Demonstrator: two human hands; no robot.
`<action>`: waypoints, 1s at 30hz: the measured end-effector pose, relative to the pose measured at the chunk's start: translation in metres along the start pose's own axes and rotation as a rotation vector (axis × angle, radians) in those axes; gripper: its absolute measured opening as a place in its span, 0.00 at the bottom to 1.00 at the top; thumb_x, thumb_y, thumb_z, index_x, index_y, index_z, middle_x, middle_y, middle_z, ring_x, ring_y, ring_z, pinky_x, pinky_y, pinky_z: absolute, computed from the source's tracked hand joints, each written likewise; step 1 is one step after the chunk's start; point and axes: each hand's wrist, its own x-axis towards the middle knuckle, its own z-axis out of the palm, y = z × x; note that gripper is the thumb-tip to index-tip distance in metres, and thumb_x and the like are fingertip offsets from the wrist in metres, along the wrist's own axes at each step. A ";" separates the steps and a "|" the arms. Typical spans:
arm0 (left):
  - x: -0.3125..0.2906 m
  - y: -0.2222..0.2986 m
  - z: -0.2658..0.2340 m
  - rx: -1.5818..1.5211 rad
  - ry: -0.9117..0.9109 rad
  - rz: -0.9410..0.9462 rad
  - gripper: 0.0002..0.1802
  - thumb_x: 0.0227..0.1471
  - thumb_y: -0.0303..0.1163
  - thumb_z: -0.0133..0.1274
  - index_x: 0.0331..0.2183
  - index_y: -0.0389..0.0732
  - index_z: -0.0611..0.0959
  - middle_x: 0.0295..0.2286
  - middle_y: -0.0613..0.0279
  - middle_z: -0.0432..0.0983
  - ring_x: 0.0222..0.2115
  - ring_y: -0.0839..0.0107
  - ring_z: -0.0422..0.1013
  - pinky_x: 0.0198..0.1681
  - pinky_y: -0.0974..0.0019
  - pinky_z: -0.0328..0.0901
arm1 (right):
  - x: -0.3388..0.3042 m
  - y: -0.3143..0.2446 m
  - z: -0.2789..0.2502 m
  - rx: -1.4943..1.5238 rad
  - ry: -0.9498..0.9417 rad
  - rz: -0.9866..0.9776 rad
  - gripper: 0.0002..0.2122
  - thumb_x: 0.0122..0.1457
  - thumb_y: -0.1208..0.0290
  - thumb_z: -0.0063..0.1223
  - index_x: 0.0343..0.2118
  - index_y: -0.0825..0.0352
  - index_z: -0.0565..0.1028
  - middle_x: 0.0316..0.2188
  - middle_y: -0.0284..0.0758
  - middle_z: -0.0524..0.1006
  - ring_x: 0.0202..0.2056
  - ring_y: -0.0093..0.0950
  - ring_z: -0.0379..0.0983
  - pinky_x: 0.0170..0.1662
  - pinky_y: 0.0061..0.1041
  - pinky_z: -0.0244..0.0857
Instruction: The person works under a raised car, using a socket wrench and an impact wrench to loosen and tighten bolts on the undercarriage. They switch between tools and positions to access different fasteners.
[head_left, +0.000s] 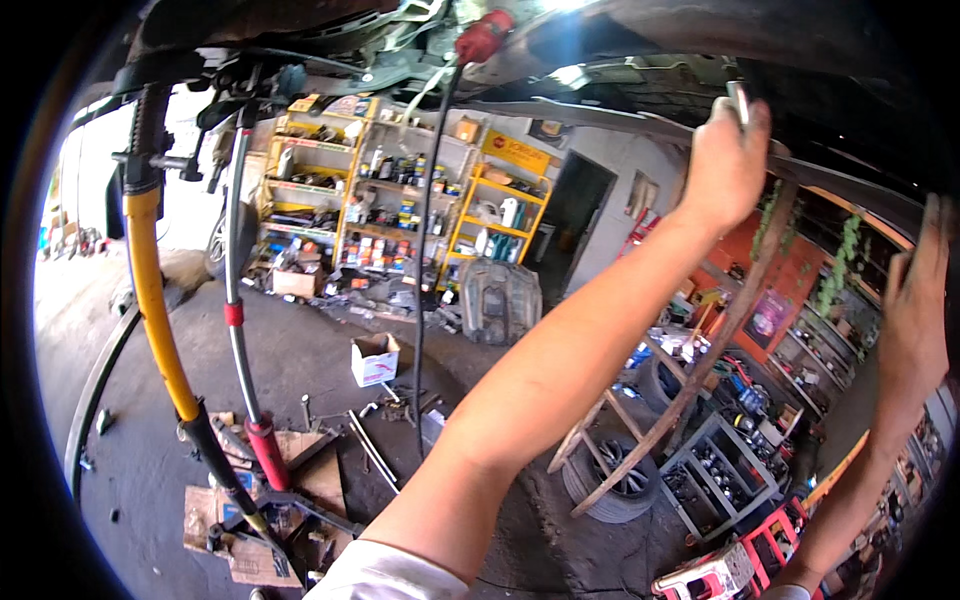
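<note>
Reaching up under the dark underside of a raised vehicle (640, 90), both bare hands work overhead. The left hand (725, 160) is closed in a fist around one slim silver metal tool (739, 103), whose tip pokes up above the knuckles against the underbody; what kind of tool it is I cannot tell, since most of it is hidden in the fist. The right hand (915, 305) is held up at the far right edge with fingers straight and together, seemingly pressed flat on the dark body panel, gripping nothing that shows.

Two support poles stand at the left: one with a yellow padded sleeve (155, 300), and one thin grey steel pole with red collars (238, 300), both footed among flattened cardboard sheets (255, 520) on the concrete floor. One small white cardboard box (374, 358) sits open, well apart from the hands. Yellow metal shelving (400, 190) full of bottles lines the back wall, and one black tyre (610, 485) lies below the left forearm.
</note>
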 end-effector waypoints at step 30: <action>0.001 -0.001 0.003 0.062 0.052 -0.007 0.28 0.61 0.50 0.42 0.33 0.30 0.76 0.26 0.40 0.75 0.32 0.47 0.73 0.39 0.55 0.64 | 0.012 -0.010 -0.005 0.163 0.280 0.082 0.16 0.53 0.68 0.53 0.45 0.64 0.69 0.50 0.36 0.71 0.33 0.35 0.78 0.32 0.30 0.73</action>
